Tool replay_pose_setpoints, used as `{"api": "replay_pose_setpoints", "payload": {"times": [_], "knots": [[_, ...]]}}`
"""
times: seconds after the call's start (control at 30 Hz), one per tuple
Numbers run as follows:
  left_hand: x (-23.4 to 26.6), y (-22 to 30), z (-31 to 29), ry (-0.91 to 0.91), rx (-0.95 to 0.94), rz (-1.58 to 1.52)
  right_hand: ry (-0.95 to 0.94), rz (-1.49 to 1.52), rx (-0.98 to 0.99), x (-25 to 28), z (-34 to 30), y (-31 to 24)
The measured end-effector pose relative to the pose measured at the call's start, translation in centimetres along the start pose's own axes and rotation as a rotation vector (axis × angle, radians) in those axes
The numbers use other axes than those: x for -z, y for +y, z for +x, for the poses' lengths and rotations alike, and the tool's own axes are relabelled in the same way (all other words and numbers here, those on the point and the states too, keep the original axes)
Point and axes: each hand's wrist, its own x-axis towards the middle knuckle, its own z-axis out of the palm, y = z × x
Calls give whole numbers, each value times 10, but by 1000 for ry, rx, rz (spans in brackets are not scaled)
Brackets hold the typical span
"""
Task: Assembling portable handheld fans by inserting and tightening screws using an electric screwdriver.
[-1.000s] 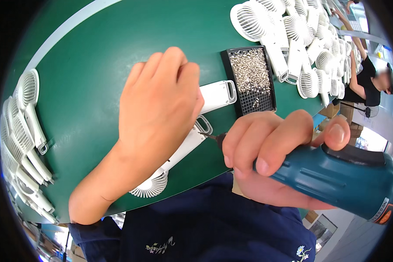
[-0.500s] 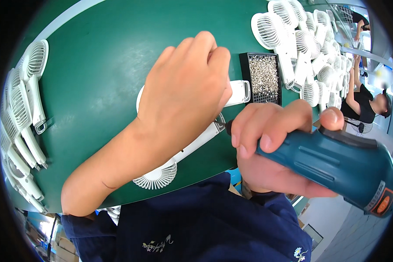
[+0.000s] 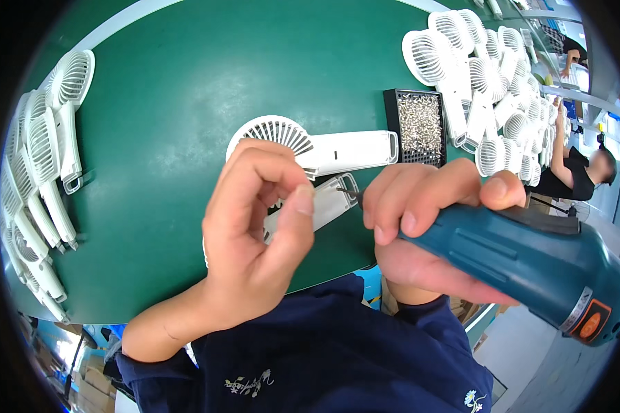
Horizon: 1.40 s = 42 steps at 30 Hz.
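My right hand (image 3: 430,220) is wrapped round a teal electric screwdriver (image 3: 510,251), thumb on its dark upper strip. The bit points left, at the looped end of a white handheld-fan shell (image 3: 332,201). Whether it touches the shell, I cannot tell. Over that shell's other end is my left hand (image 3: 251,230), thumb and forefinger pinched together. Anything between those fingertips is too small to make out. Just beyond lies a second white fan shell (image 3: 355,151), its round slatted grille to the left and handle to the right; my left fingers cover part of the grille.
A black tray (image 3: 391,110) of small silver screws stands at the right of the green table (image 3: 186,124). Behind it is a heap of white fan shells (image 3: 489,76). More shells (image 3: 41,151) are stacked along the left edge. Other people work at far right.
My left hand has turned over and come back toward me, uncovering much of the farther fan shell. The screwdriver has shifted slightly left in my right hand's grip.
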Motion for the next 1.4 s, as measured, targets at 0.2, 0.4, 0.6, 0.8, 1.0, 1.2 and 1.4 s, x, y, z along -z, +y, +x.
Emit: {"api": "replay_pose_setpoints", "payload": {"times": [0.2,0.4,0.6,0.8,1.0,1.2,1.4], "knots": [[0,6,1,-6,-35,-4,-32,30,89,-7,3,-8],[-24,40,-13,202,639,-928,251,96,426,-41,10,-47],[-41,25,-41,113,712,-1197,118,113,499,-51,9,-42],[-46,22,-48,110,726,-1184,109,39,465,-48,3,-46],[-48,21,-49,132,721,-1175,131,24,419,-49,-3,-50],[-50,18,-49,132,715,-1163,115,-38,354,-45,-7,-50],[-54,15,-52,175,745,-1143,19,-43,207,-34,-9,-51]]}}
